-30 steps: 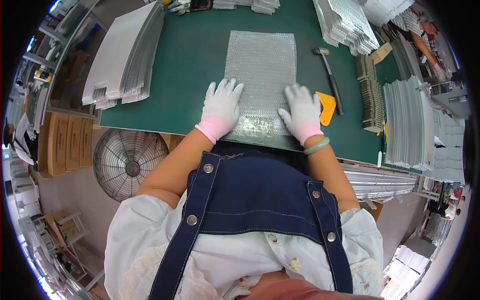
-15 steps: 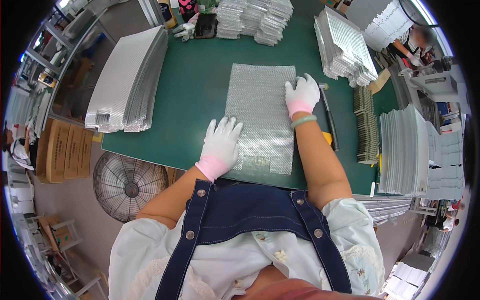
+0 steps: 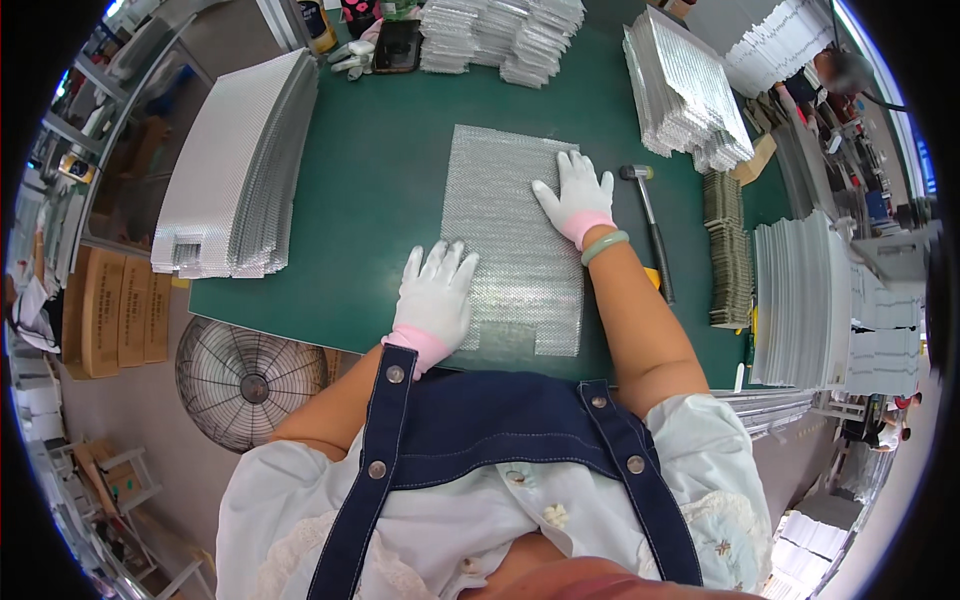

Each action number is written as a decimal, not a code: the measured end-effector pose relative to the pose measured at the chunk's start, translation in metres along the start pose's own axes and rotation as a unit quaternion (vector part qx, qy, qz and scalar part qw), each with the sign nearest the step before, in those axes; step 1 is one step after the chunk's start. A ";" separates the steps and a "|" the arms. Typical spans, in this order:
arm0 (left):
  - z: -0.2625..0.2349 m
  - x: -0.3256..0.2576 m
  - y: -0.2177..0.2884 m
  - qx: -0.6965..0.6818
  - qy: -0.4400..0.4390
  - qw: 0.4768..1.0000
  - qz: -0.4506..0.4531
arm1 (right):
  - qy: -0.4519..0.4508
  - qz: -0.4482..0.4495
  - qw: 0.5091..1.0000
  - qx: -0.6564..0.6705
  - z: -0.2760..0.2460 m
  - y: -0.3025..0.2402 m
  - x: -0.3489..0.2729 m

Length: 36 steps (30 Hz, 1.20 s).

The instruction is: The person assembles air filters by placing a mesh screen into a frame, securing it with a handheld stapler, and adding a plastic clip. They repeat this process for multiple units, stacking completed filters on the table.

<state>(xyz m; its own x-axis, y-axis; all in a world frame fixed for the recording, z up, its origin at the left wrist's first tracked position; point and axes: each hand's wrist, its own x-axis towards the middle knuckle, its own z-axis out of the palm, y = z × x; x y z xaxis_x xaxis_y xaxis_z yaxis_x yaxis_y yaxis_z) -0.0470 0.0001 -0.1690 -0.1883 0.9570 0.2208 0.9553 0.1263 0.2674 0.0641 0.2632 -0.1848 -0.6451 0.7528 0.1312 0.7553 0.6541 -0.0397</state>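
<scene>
Each grip splayed flat and clasping nothing, the left hand (image 3: pixel 434 300) and right hand (image 3: pixel 578 200) touched, at eight and two o'clock, the bubbled sheet (image 3: pixel 512 235) lying toward the six-o'clock side of the bench (image 3: pixel 375 165).

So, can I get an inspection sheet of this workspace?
Surface: green tabletop.
Work items: silvery bubble-textured sheet lying flat, near edge notched; stack of similar sheets at left.
Clutter: hammer at right; yellow tool, partly hidden; dark phone toward the far edge.
Hands: left hand at the sheet's left edge, right hand at its upper right; both gloved, open.
Cables: dark cord-like curve at upper right; cannot tell what it is.
Surroundings: fan and cardboard boxes at left.
</scene>
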 end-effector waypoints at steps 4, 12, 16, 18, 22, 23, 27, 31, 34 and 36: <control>-0.012 0.007 -0.016 -0.044 -0.051 0.998 0.022 | -0.069 -0.030 0.997 -0.027 -0.039 -0.002 0.016; -0.022 0.010 -0.015 -0.011 -0.062 0.997 0.043 | -0.054 -0.050 0.995 0.060 -0.068 0.025 0.056; -0.025 0.017 -0.012 0.002 -0.069 0.996 0.048 | 0.247 0.072 0.962 0.089 -0.126 0.072 0.094; -0.029 0.021 -0.010 0.019 -0.109 0.993 0.049 | 0.330 0.129 0.929 -0.110 -0.124 0.100 0.115; -0.043 0.037 -0.007 0.026 -0.198 0.979 0.028 | 0.012 0.175 0.983 -0.044 -0.122 0.159 0.165; -0.036 0.032 -0.009 0.029 -0.152 0.988 0.029 | 0.051 0.197 0.979 -0.016 -0.137 0.156 0.167; -0.031 0.032 -0.017 0.037 -0.152 0.986 0.055 | 0.265 0.162 0.946 0.087 -0.189 0.183 0.167; -0.042 0.041 -0.011 0.057 -0.205 0.976 0.048 | 0.048 -0.024 0.987 0.151 -0.188 0.217 0.182; -0.042 0.041 -0.008 0.058 -0.208 0.976 0.028 | 0.004 -0.010 0.989 0.150 -0.180 0.211 0.191; -0.043 0.045 -0.005 0.054 -0.217 0.974 0.037 | 0.009 0.059 0.989 0.138 -0.172 0.236 0.202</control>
<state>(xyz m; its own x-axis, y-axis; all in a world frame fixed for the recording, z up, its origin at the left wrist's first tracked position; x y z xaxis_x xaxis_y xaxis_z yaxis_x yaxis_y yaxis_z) -0.0699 0.0315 -0.1201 -0.0257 0.9817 -0.1886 0.9854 0.0566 0.1608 0.1322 0.5575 0.0024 -0.5494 0.8258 0.1274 0.7635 0.5581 -0.3250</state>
